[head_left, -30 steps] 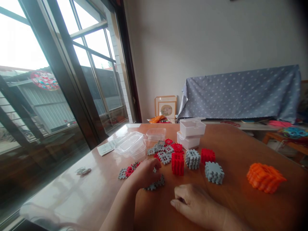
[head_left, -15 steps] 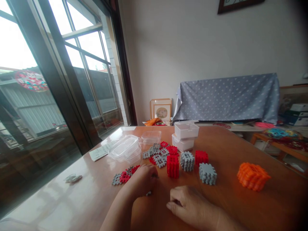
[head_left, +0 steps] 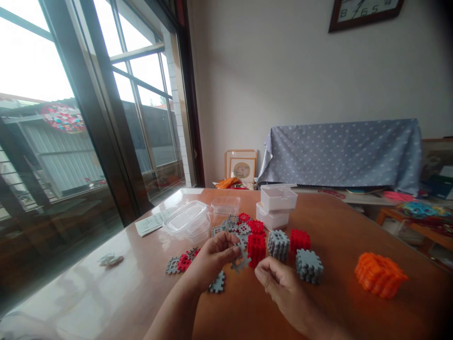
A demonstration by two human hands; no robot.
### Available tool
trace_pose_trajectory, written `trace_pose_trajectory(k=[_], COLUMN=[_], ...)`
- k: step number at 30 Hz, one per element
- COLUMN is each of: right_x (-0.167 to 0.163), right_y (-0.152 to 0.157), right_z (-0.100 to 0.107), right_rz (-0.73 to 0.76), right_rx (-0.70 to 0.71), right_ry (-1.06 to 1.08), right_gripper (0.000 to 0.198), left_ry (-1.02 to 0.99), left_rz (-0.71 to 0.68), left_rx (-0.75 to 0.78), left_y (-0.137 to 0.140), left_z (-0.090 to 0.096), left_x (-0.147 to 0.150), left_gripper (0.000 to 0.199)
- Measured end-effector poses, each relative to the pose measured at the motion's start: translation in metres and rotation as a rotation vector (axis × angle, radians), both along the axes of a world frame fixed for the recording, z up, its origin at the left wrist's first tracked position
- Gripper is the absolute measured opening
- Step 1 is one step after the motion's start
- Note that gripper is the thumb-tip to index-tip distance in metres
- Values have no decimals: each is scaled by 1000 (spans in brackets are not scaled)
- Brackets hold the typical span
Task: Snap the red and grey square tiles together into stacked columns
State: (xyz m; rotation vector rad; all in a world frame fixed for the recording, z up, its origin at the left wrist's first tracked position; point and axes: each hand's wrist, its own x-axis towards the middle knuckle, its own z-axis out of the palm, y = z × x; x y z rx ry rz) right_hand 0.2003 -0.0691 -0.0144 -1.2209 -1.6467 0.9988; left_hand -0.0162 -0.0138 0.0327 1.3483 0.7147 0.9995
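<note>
My left hand [head_left: 217,255] pinches a grey notched building tile [head_left: 241,260] between thumb and fingers, above the table. To its right, my right hand [head_left: 283,285] is raised with its fingers curled in; no piece shows in it. Another grey tile [head_left: 217,283] lies on the table below my left wrist. Loose red and grey tiles [head_left: 184,261] lie left of my left forearm. Behind my hands are a mixed heap of tiles [head_left: 231,224], a red stack [head_left: 256,250], a grey stack [head_left: 278,245], a second red stack [head_left: 300,241] and a second grey stack [head_left: 309,266].
An orange stack [head_left: 380,275] stands at the right of the wooden table [head_left: 339,236]. Two white plastic boxes [head_left: 278,198] are piled at the back. Clear plastic containers [head_left: 187,219], a paper sheet [head_left: 150,224] and a small clear packet [head_left: 111,259] lie to the left.
My left hand has risen from the table with a grey tile in its fingers, uncovering another grey tile beneath. My right hand has lifted slightly. The view has shifted a little.
</note>
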Motion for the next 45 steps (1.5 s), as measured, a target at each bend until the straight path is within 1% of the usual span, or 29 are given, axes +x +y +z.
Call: trace_pose_trajectory(k=[2, 4, 6, 9, 11, 12, 15, 17, 20, 22, 25, 27, 30, 33, 37, 40, 45], right_x=[1, 2, 4, 6, 6, 7, 8, 9, 11, 11, 13, 20, 38, 61, 79, 82, 83], right_y=[0, -2, -3, -4, -3, -3, -1, 0, -1, -1, 0, 4, 14, 26, 37, 39, 41], right_z=[3, 7, 11, 14, 16, 17, 20, 22, 22, 22, 22, 23, 26, 28, 26, 23, 24], right_rz=[9, 17, 28, 32, -3, -31, -113, -142, -161, -160, -152, -196, -353, -497, -608, -615, -624], right_rx=[-92, -152, -178, -203, -225, -229, -212, -191, -164, -146, -129, -107, -27, 65, 82, 93, 117], right_ry=[139, 225, 276, 354, 411, 433, 470, 481, 478, 476, 506, 566, 736, 896, 974, 973, 979], right_gripper=[44, 45, 41, 38, 38, 39, 41, 43, 45, 47, 48, 47, 43, 38, 34, 34, 34], left_ry=[-49, -71, -71, -13, 81, 149, 357, 431, 490, 549, 628, 665, 729, 807, 948, 1043, 1128], left_rz=[-31, -75, -108, -114, -69, -28, 110, 152, 213, 266, 317, 334, 357, 359, 336, 314, 265], left_rx=[-10, 1, 29, 103, 202, 275, 540, 689, 831, 889, 915, 909, 904, 914, 877, 851, 838], left_y=[-4, -6, -8, -9, -11, -12, -16, -18, -20, -21, -21, -21, -17, -9, 6, 19, 38], left_z=[0, -1, -3, -4, -5, -5, -4, -4, -6, -6, -5, -1, 11, 26, 42, 44, 35], left_x=[7, 13, 17, 19, 17, 16, 16, 20, 28, 34, 38, 39, 43, 53, 80, 101, 123], left_gripper=[34, 32, 30, 27, 28, 30, 41, 48, 51, 50, 46, 43, 40, 39, 39, 40, 43])
